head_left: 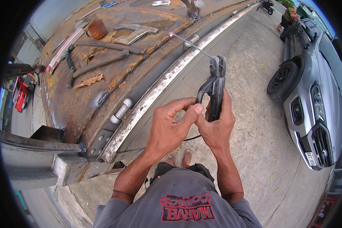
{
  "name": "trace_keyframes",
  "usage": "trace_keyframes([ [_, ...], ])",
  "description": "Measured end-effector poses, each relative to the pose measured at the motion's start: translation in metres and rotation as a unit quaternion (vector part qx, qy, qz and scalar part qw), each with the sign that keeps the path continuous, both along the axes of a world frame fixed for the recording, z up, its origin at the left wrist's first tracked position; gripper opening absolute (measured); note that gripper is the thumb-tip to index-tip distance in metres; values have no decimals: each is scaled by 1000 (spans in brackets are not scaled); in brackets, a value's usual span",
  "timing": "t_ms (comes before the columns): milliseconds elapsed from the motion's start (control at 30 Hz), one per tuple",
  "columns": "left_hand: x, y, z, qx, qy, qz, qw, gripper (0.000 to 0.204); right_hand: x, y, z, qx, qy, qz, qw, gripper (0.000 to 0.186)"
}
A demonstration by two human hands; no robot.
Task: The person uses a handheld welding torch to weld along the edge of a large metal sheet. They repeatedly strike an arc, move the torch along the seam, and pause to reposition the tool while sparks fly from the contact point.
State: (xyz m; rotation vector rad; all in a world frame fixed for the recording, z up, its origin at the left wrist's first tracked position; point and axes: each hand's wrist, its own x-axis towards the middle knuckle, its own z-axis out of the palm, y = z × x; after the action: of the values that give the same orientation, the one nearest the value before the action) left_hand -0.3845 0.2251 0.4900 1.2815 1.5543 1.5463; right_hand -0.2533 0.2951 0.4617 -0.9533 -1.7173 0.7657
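Observation:
I have a black welding electrode holder (217, 95) upright in front of me, a thin grey rod (193, 45) clamped in its jaws and slanting up-left to a small bright tip over the rusty steel sheet (60, 102). My right hand (216, 127) is wrapped round the holder's lower part. My left hand (173, 125) is closed beside it, thumb and fingers on the holder's lever. A black cable shows below my hands.
On the sheet lie a brown mug (97, 29), a hammer (68, 66), a flat bar (102, 46) and several metal scraps. A white-streaked rail (148, 102) runs along its edge. A silver pickup (311, 95) stands at right, a person (288, 17) beside it. A red vehicle (22, 93) is at far left.

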Motion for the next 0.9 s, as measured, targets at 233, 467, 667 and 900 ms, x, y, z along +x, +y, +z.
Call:
trace_keyframes([
  [233, -2, 2, 5, -14, 2, 3, 1000, 34, -1, 4, -2, 13, -11, 5, 1000, 82],
  [467, -2, 0, 4, -5, 21, 6, 1000, 34, 0, 2, 0, 2, -9, 10, 1000, 86],
  [667, -1, -1, 11, -67, -7, 0, 998, 33, 1, 3, -3, -5, -6, 7, 1000, 88],
  [900, 1, -2, 3, -19, -18, -8, 1000, 33, 2, -1, -8, -5, 3, 0, 1000, 87],
])
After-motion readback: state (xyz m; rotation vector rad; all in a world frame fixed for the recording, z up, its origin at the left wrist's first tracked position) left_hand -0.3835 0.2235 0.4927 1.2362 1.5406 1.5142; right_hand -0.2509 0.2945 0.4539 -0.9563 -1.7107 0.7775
